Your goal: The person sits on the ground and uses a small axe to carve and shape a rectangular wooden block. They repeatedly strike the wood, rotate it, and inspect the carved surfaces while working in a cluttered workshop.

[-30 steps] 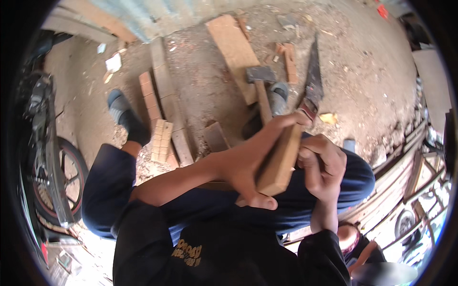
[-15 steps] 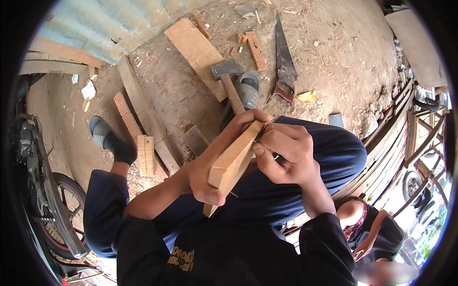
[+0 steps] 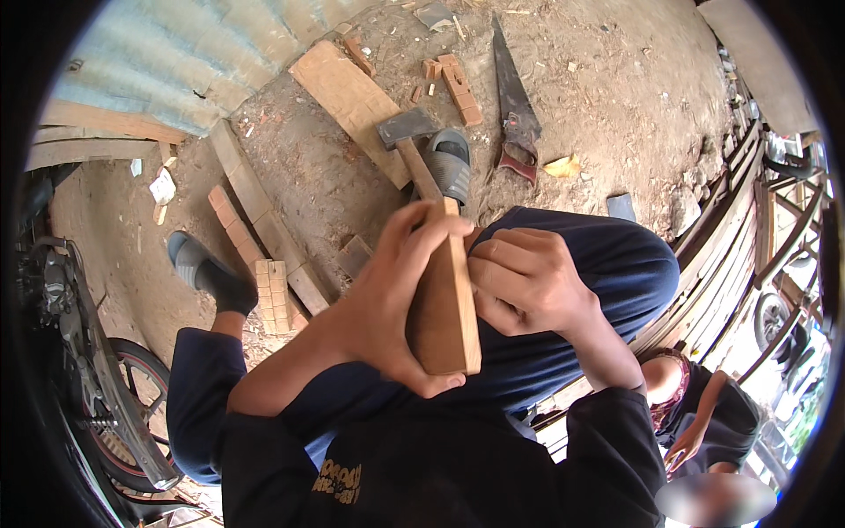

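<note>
My left hand (image 3: 383, 308) is wrapped round a wooden block (image 3: 459, 299), thumb at its near end and fingers over its far end. The block is held on edge above my lap, its narrow face turned up. Against its right side sits my right hand (image 3: 532, 282), fingers curled and pressed together. Whatever those fingertips pinch is hidden behind the block. Just beyond, a hammer (image 3: 405, 128) with a dark head and wooden handle leans by my sandalled foot (image 3: 450, 167); the block and left hand cover its handle's near end.
A handsaw (image 3: 518, 106) lies on the dirt floor ahead, near small wooden pieces (image 3: 459, 88) and a wide board (image 3: 343, 92). Long planks (image 3: 264, 211) run along the left, beside a motorcycle (image 3: 114, 396). Another person (image 3: 704, 405) sits at the lower right.
My left hand has turned the block more upright and shifted it right, so its narrow face now shows. The right hand stays at its side; a thin nail sticking out below the block has gone from sight.
</note>
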`<state>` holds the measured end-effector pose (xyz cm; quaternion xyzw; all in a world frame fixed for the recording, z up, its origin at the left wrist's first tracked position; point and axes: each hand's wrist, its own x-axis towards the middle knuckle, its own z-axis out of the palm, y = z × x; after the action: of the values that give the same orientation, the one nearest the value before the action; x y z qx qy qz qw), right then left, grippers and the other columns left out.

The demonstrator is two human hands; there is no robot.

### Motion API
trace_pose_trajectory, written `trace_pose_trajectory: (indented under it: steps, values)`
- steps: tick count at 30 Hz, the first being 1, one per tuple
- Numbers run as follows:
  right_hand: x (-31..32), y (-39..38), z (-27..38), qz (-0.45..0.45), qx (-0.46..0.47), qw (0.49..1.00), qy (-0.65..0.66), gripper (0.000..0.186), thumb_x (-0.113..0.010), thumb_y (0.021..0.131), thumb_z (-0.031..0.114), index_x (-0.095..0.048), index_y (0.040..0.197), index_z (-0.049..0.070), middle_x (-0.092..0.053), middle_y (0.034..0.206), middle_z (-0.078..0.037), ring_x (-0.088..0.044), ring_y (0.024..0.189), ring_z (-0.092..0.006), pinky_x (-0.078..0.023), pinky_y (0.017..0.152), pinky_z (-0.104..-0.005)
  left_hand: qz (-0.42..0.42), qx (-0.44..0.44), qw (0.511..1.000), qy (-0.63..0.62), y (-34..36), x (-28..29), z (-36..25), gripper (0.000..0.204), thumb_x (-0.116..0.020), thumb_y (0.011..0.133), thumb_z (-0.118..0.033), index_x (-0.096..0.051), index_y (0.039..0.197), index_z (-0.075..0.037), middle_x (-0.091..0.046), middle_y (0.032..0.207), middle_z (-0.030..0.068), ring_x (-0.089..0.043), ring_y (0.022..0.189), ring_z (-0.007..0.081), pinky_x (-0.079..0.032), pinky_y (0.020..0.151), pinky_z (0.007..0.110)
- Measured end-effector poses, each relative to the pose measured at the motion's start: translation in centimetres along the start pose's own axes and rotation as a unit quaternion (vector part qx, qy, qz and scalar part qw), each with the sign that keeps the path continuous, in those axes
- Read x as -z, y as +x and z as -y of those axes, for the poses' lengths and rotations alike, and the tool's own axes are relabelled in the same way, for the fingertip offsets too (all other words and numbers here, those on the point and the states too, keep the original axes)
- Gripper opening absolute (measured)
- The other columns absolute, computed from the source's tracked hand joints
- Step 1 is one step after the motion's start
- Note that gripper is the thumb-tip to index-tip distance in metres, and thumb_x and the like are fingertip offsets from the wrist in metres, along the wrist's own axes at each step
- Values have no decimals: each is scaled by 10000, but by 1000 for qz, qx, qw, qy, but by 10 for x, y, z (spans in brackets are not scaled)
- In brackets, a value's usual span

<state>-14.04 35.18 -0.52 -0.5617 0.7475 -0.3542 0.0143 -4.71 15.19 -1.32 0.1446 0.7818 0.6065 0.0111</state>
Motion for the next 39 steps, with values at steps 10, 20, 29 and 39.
trace_pose_trajectory:
  steps: [10, 20, 29, 39]
  values:
    - [12, 1, 1, 246, -334, 657, 630, 220, -523, 1018, 174, -626, 921, 5, -553, 671, -15, -472, 574, -74, -392, 524, -249, 44, -125, 986, 100, -4, 10, 14, 1150, -897, 402, -523, -435, 1407, -207, -356, 1363, 265, -444, 1172, 451, -382, 953, 567]
    - [18, 11, 9, 148, -279, 827, 465, 197, -573, 974, 113, -614, 830, -15, -556, 639, -58, -550, 560, -163, -431, 539, -325, 39, -92, 988, 120, 0, 12, 19, 1170, -915, 414, -485, -392, 1405, -150, -331, 1352, 274, -415, 1206, 482, -383, 989, 574]
    - [-20, 3, 11, -108, -9, 994, 33, 199, -711, 734, -13, -640, 920, 0, -551, 697, -95, -570, 580, -245, -466, 508, -353, 11, -32, 964, -262, -11, -15, 29, 1281, -853, 530, -515, -168, 1465, 30, -288, 1406, 206, -325, 1321, 337, -263, 1106, 446]
    - [-2, 0, 40, -15, -276, 771, 573, 238, -521, 1007, 132, -586, 810, 14, -502, 572, -22, -470, 471, -102, -357, 438, -270, 22, -83, 993, -81, -3, 2, 6, 1236, -898, 447, -471, -296, 1441, -50, -265, 1376, 259, -346, 1284, 402, -316, 1067, 482]
